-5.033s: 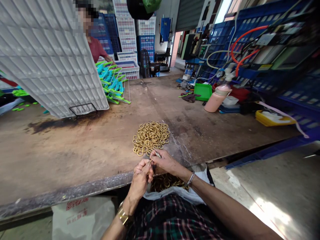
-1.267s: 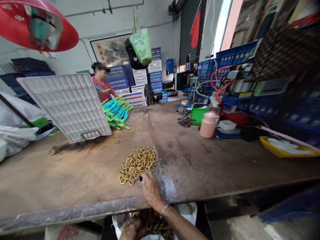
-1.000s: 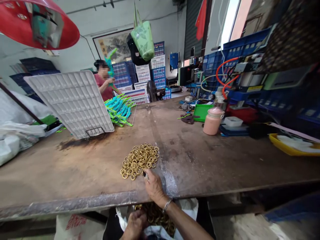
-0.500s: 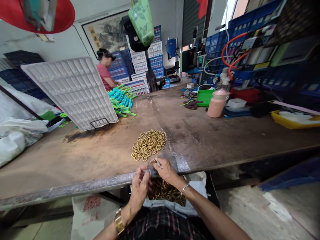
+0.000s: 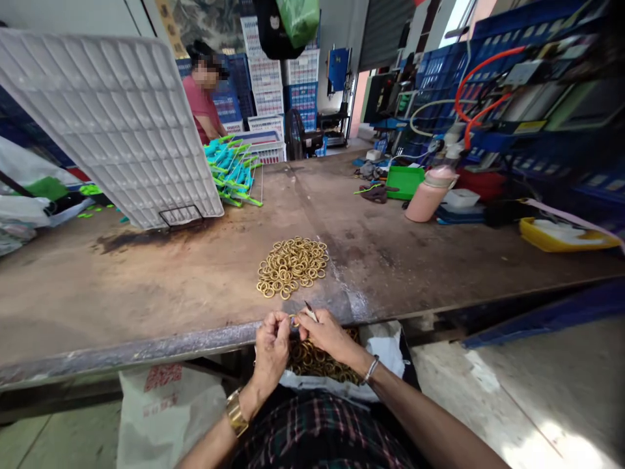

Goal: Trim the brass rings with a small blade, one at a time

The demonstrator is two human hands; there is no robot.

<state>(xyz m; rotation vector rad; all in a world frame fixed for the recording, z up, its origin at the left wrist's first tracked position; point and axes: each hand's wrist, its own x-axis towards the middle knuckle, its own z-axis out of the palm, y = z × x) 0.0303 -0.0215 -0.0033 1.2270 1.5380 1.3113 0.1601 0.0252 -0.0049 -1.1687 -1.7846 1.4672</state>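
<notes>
Just over the table's front edge, my left hand (image 5: 272, 345) is closed in a pinch at one side of a gold-coloured ring (image 5: 293, 320). My right hand (image 5: 326, 333) meets it from the other side, fingers curled around a small knife-like tool (image 5: 311, 313) whose dark pointed tip sticks up. The fingers partly cover the ring. Beyond both hands lies a heap of gold-coloured rings (image 5: 293, 264) on the brown table (image 5: 205, 286). Under my hands, at my lap, an opened white sack (image 5: 385, 348) holds many darker rings (image 5: 322, 361).
A ribbed white tray-like panel (image 5: 122, 130) leans at the left, with turquoise and green plastic pieces (image 5: 234, 172) behind it. A pink bottle (image 5: 427, 195), a green tray (image 5: 405, 182) and a yellow tray (image 5: 561, 238) stand rightward. A person in a pink top (image 5: 198, 104) is at the far side.
My hands have come closer together, with the ring now between them. The tool's tip has turned upward. The whole view has tilted down slightly.
</notes>
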